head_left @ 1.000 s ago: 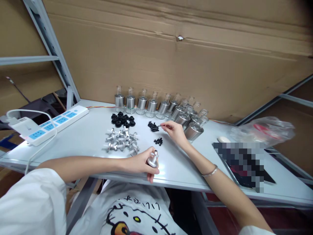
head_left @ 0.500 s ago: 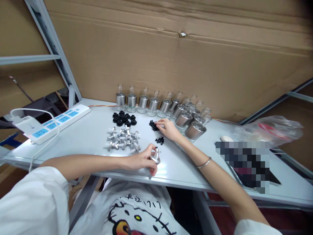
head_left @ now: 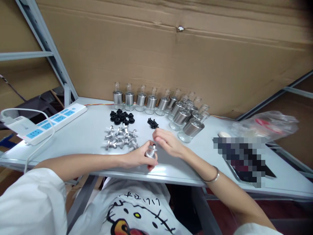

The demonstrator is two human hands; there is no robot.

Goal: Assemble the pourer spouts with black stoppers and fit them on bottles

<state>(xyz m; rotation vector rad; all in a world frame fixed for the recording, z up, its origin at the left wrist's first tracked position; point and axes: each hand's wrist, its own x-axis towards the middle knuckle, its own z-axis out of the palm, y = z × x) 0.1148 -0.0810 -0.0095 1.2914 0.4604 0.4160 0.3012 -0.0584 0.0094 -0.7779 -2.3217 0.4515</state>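
My left hand point(head_left: 143, 156) is closed around a silver metal pour spout point(head_left: 150, 152) with a small black tip, just above the table's front part. Close beside it, my right hand point(head_left: 168, 143) has its fingers pinched near the spout's tip; what they hold, if anything, is hidden. Beyond the right hand lies a small heap of black clip-like parts point(head_left: 153, 123). More silver spouts point(head_left: 121, 138) lie piled left of my hands. Behind them is a cluster of round black caps point(head_left: 122, 117).
Glass bottles with metal sleeves point(head_left: 151, 101) line the table's back and curve towards the right. A white power strip point(head_left: 56, 122) with a cable lies at left. To the right are a plastic bag point(head_left: 266, 125), a white rounded object point(head_left: 224, 134) and a blurred-out flat item point(head_left: 242, 160).
My right hand has drawn back from the black clip-like heap to the spout in my left hand. It now covers the spot where tiny black pieces lay. The view has shifted slightly.
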